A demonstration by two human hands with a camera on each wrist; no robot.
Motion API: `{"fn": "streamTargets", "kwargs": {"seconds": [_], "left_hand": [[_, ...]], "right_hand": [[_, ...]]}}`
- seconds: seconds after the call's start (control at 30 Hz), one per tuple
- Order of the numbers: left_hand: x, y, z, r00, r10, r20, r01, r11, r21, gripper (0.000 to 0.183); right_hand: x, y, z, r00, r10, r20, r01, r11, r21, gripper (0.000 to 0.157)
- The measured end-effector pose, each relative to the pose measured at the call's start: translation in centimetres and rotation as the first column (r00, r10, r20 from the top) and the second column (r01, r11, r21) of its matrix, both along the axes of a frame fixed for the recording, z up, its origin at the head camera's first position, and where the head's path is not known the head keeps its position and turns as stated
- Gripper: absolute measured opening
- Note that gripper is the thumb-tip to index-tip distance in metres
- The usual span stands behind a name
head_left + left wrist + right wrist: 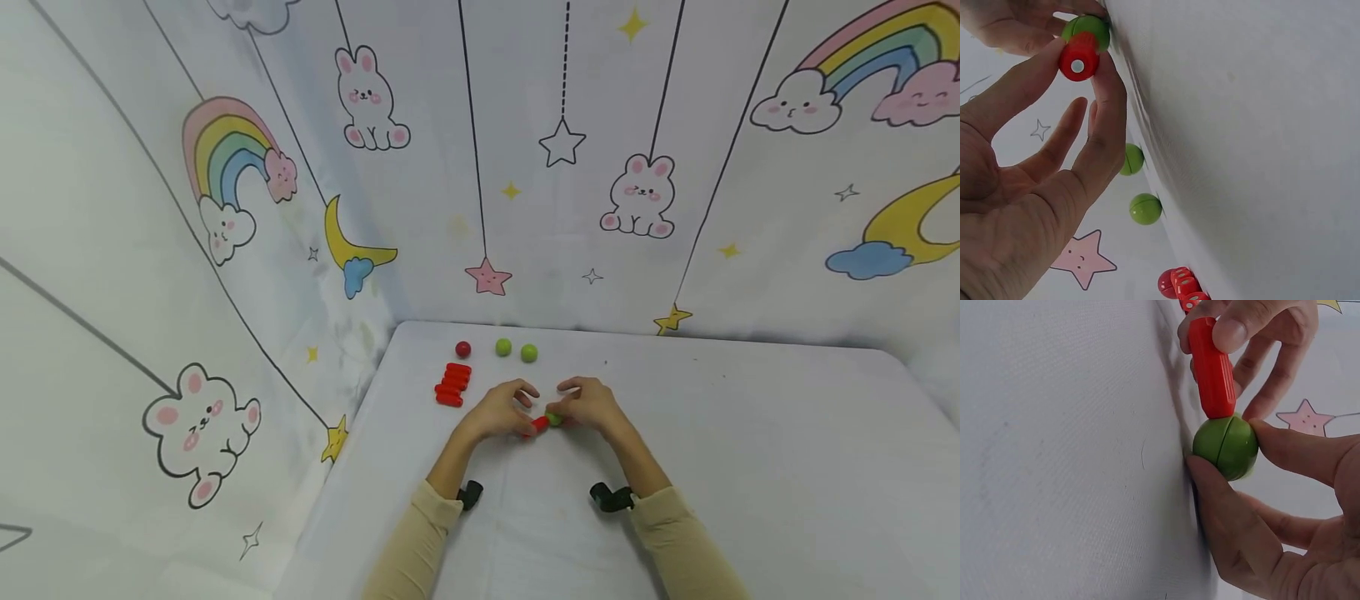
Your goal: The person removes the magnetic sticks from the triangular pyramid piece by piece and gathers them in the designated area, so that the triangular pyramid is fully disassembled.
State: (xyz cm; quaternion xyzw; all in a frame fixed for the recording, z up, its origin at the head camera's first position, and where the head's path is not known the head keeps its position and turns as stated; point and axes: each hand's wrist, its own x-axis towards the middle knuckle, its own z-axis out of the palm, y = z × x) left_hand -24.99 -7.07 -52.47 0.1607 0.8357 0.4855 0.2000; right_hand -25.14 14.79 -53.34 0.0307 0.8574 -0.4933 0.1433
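Note:
My left hand [497, 410] pinches a red toy rod [1212, 369] between thumb and fingertips. The rod has ridged sides, and in the left wrist view a pale round dot shows on its near end. Opposite it, my right hand [594, 406] holds a green ball [1225, 449] with a seam line, between thumb and finger. One end of the rod touches the ball in the right wrist view. Both things are low, just over the white table; in the left wrist view the ball is partly behind the rod [1079, 59].
Behind the hands lie two loose green balls, one [503, 347] left of the other [528, 353]. A dark red ball [462, 349] sits farther left. Several red rods [453, 384] lie in a row left of my left hand. A patterned curtain [420, 208] stands behind the table [750, 467].

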Motion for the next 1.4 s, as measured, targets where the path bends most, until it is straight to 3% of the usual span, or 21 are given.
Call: {"fn": "streamTargets", "kwargs": {"seconds": [0.43, 0.7, 0.87, 1.4], "left_hand": [[-0.3, -0.3, 0.3, 1.0, 0.001, 0.007, -0.001, 1.0, -0.012, 0.056], [-0.5, -0.9, 0.3, 0.999, -0.04, -0.005, 0.04, 0.999, -0.037, 0.055], [-0.8, -1.8, 0.6, 0.998, -0.061, -0.027, 0.06, 0.997, -0.045, 0.054], [-1.5, -6.1, 1.9, 1.0, -0.006, -0.026, 0.006, 1.0, -0.011, 0.048]], "right_hand": [[0.0, -0.2, 0.2, 1.0, -0.018, 0.025, 0.019, 0.998, -0.053, 0.051], [0.0, -0.5, 0.2, 1.0, -0.015, 0.018, 0.016, 0.999, -0.037, 0.05], [0.0, -0.4, 0.3, 1.0, -0.012, 0.026, 0.013, 0.999, -0.032, 0.049], [0.0, -0.2, 0.5, 0.999, -0.02, 0.044, 0.023, 0.997, -0.072, 0.049]]}}
